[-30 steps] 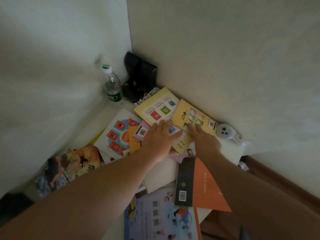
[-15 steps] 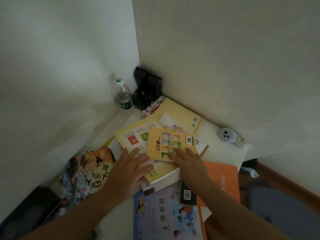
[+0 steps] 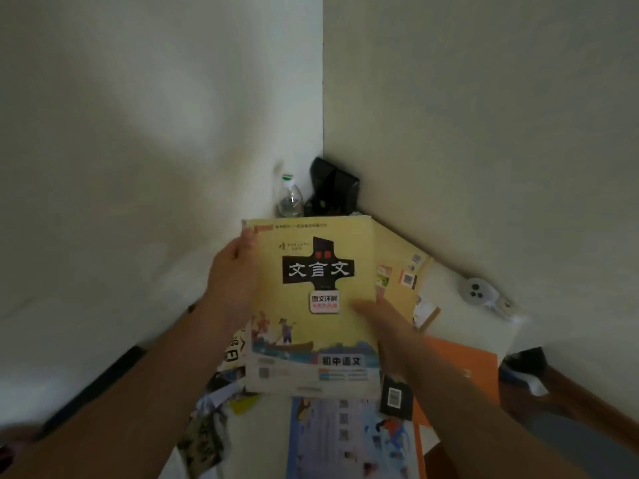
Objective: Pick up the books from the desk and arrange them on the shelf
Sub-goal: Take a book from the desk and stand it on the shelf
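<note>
A large yellow book [image 3: 311, 326] with a black title block is lifted upright over the desk, its front cover facing me. My left hand [image 3: 231, 281] grips its left edge, thumb on the cover. The fingers of my right hand [image 3: 383, 323] lie straight against the cover's right side near the edge. Behind it, more yellow books [image 3: 401, 271] lie flat on the white desk [image 3: 484, 337]. An orange book [image 3: 456, 371] and a blue-covered book [image 3: 349, 440] lie nearer to me. A comic-style book [image 3: 204, 433] lies at the lower left.
A water bottle [image 3: 289, 198] and a black device [image 3: 333, 186] stand in the wall corner. A small white round gadget [image 3: 475, 292] rests by the right wall. The desk's right edge drops to a brown floor [image 3: 587, 399]. No shelf is in view.
The yellow book has come up off the pile and been turned so its front cover faces me. Both hands moved from pressing on the pile to holding this book. The camera tilted upward.
</note>
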Tool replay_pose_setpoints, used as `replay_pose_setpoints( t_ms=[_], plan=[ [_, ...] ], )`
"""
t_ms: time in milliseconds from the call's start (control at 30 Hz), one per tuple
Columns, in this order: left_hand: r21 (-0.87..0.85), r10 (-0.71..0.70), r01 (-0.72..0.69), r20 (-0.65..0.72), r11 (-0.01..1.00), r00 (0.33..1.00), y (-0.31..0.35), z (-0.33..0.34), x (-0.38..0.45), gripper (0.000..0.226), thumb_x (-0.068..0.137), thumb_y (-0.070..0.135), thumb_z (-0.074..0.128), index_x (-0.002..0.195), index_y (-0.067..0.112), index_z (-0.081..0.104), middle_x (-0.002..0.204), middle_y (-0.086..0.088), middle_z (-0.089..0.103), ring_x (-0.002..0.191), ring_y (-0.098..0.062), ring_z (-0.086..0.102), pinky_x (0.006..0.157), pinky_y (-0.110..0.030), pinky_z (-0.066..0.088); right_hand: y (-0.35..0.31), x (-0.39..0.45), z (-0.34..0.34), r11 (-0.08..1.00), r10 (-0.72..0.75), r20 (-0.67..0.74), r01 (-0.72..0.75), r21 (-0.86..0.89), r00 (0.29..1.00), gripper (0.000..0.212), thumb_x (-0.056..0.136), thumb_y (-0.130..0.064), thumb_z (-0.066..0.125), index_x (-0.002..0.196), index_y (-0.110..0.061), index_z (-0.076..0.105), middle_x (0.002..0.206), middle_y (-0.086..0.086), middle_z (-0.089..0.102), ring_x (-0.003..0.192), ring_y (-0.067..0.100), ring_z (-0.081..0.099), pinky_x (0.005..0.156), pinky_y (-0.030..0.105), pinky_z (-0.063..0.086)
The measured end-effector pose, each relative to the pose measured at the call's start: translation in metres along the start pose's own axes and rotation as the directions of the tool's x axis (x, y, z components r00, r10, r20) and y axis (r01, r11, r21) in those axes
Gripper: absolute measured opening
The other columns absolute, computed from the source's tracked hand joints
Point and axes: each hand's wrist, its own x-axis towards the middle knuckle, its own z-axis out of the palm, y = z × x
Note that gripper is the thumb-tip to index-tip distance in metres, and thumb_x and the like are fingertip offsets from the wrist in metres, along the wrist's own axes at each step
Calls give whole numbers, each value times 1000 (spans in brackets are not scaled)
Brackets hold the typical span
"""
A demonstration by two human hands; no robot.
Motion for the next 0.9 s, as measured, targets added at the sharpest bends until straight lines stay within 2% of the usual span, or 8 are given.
replay_pose_setpoints(
  t_ms=[133, 200, 300, 400, 533, 700, 800, 900],
  plan=[
    [-160, -387, 435, 258, 886, 885, -38, -1, 8, 66, 102, 66, 42, 123, 11, 70, 112, -20, 76, 99, -36, 75, 84, -47, 63, 22, -4, -8, 972, -57, -134, 24, -232, 989, 43, 93, -10, 78, 129, -25, 60, 120, 11, 76, 95, 27, 79, 75, 43, 66],
    [-183, -364, 494, 474, 850, 802, -60, -4, 2, 55, 106, 53, 43, 138, 13, 63, 125, -22, 72, 110, -41, 73, 85, -50, 63, 30, -9, -16, 972, -57, -189, 11, -236, 980, 41, 94, -7, 76, 125, -27, 61, 116, 8, 77, 90, 25, 79, 67, 36, 65],
    [-155, -335, 531, 622, 833, 707, -92, -5, -14, 36, 105, 31, 55, 141, 33, 56, 134, -17, 70, 122, -44, 67, 103, -66, 51, 41, -12, -25, 975, -46, -187, 4, -220, 981, 38, 95, -6, 74, 125, -27, 62, 116, 9, 77, 92, 29, 79, 73, 45, 66],
    [-133, -324, 491, 601, 861, 731, -116, -5, -23, 41, 100, 22, 65, 138, 34, 56, 132, -16, 71, 121, -44, 68, 106, -68, 48, 46, -15, -26, 976, -37, -187, -5, -216, 982, 40, 95, -6, 73, 127, -28, 62, 114, 9, 78, 93, 32, 79, 75, 49, 66],
    [-132, -356, 506, 563, 853, 746, -124, -4, -44, 57, 81, 13, 76, 136, 11, 62, 124, -21, 74, 112, -43, 72, 95, -59, 58, 43, -15, -21, 974, -73, -190, 29, -227, 979, 42, 96, -5, 72, 131, -24, 60, 116, 9, 76, 90, 29, 79, 68, 42, 66],
    [-134, -331, 445, 492, 885, 805, -129, -12, -73, 51, 79, -1, 79, 128, 5, 65, 117, -20, 76, 103, -40, 75, 82, -51, 64, 46, -17, -8, 893, -140, -115, 75, -444, 983, 45, 95, -16, 76, 125, -39, 53, 123, 1, 72, 94, 21, 78, 83, 50, 65],
    [-174, -280, 390, 446, 904, 850, -131, -25, -92, 52, 78, 0, 81, 127, 5, 66, 120, -23, 74, 107, -42, 73, 87, -54, 61, 54, -22, 2, 830, -175, -3, 145, -539, 985, 84, 79, -21, 91, 143, -42, 40, 124, -10, 67, 99, 6, 73, 84, 38, 65],
    [-225, -241, 344, 387, 912, 890, -135, -51, -116, 57, 79, -1, 85, 131, 8, 65, 123, -24, 73, 110, -44, 72, 88, -57, 61, 64, -28, 23, 795, -202, 128, 239, -558, 971, 96, 69, -21, 98, 140, -44, 37, 126, -9, 66, 98, -7, 70, 75, 20, 60]
  ],
)
